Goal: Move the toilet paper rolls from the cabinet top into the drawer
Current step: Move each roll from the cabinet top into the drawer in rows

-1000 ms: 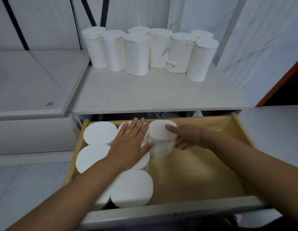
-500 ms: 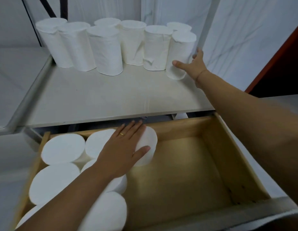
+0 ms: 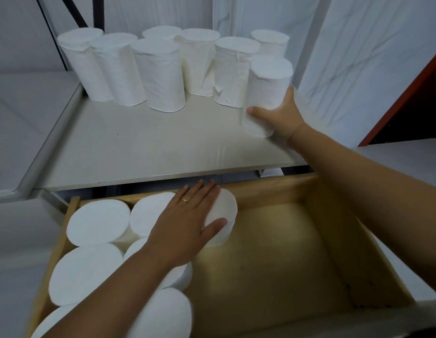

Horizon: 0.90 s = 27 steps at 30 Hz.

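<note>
Several white toilet paper rolls [image 3: 161, 74] stand upright in a group at the back of the pale cabinet top [image 3: 144, 147]. My right hand [image 3: 280, 115] grips the rightmost roll [image 3: 265, 91], which is tilted and lifted toward the front. Below, the open wooden drawer [image 3: 334, 235] holds several rolls [image 3: 97, 223] standing on end along its left side. My left hand [image 3: 185, 228] lies flat, fingers spread, on top of the rolls there, partly covering the innermost roll [image 3: 226, 208].
The drawer's right half shows bare wooden floor. A white marble-patterned wall rises behind and to the right of the cabinet. A lower white surface [image 3: 22, 123] adjoins the cabinet on the left, and a red-brown edge [image 3: 407, 98] shows at far right.
My right hand left the drawer, reached up to the cabinet top, closed on the rightmost roll and pulled it forward. My left hand stayed resting on the drawer's rolls.
</note>
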Each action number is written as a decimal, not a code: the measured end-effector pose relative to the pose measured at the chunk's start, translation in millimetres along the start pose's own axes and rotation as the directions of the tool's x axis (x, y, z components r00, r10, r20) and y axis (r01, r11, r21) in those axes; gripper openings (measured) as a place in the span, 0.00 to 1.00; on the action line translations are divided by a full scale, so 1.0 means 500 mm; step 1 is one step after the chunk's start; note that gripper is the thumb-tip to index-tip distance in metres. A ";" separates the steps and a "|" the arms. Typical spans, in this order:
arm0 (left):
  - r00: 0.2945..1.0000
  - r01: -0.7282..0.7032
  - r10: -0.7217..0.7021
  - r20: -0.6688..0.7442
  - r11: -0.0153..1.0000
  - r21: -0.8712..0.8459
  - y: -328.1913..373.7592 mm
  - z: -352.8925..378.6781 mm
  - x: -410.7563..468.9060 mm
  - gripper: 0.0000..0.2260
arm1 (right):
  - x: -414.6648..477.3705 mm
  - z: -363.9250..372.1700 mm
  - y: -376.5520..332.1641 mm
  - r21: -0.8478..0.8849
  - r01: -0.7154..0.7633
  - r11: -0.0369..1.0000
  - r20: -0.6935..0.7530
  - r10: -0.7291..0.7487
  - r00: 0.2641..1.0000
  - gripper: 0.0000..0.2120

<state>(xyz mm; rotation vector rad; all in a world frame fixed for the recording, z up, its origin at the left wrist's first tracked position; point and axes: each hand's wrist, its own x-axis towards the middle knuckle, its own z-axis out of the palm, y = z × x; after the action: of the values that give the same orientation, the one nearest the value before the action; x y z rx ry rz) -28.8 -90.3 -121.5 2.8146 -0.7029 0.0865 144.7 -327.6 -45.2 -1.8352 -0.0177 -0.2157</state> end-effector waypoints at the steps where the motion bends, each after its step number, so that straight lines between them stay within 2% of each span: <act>1: 1.000 -0.003 0.003 -0.002 1.000 -0.003 0.000 0.000 0.000 0.31 | -0.032 -0.007 -0.002 0.013 -0.004 1.000 0.058 0.004 0.998 0.43; 6: 1.000 -0.017 0.017 -0.001 1.000 0.006 0.000 -0.002 -0.001 0.30 | -0.191 -0.063 -0.037 -0.088 0.059 0.994 0.324 -0.027 0.946 0.45; 10: 0.999 -0.018 0.018 0.030 1.000 0.012 -0.007 -0.006 -0.003 0.30 | -0.306 -0.105 -0.038 -0.140 0.088 0.986 0.442 -0.017 0.897 0.41; 13: 0.998 -0.017 0.016 0.063 0.999 0.029 -0.017 -0.008 -0.012 0.32 | -0.356 -0.107 0.016 -0.265 0.086 0.960 0.482 0.055 0.875 0.41; 17: 0.998 0.009 -0.012 0.066 0.999 0.048 -0.026 -0.007 -0.034 0.30 | -0.371 -0.069 0.097 -0.313 0.116 0.943 0.531 0.072 0.844 0.44; 22: 0.998 0.027 -0.028 0.047 0.999 0.030 -0.021 -0.011 -0.044 0.29 | -0.370 -0.050 0.158 -0.423 0.057 0.904 0.520 0.190 0.833 0.45; 27: 0.999 0.030 -0.031 0.036 0.999 0.039 -0.020 -0.011 -0.043 0.30 | -0.385 -0.076 0.187 -0.428 -0.049 0.903 0.524 0.292 0.800 0.53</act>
<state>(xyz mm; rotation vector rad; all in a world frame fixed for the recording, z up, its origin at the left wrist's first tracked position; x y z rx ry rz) -42.9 -70.7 -120.7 2.8691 -0.6731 0.0442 -38.3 -370.1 -154.7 -2.2318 -0.2462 0.5223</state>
